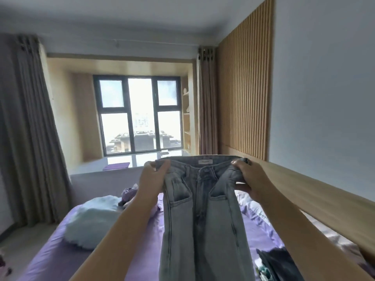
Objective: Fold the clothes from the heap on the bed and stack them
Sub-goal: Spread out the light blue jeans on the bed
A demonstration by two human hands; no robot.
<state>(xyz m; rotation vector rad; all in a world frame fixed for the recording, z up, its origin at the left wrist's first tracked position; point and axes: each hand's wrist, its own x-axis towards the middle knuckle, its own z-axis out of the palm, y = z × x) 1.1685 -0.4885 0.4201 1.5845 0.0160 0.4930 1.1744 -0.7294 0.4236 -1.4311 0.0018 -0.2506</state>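
Jeans (205,216): light grey denim, held up by the waistband over the bed (142,250), legs hanging down.
Left hand (153,177): fingers pinch the waistband's left corner.
Right hand (250,179): fingers curl round the right corner.
Dark clothes (278,262): heaped low right on the purple sheet.
White pillow (91,222): left, farther back.
Window (140,116): beyond the bed.

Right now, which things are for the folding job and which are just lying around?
For the job:
- grey jeans, held up by the waistband
- left hand and right hand gripping them
- dark clothes on the bed

Just lying about:
- fluffy white cushion
- purple mat on the window ledge
- curtains
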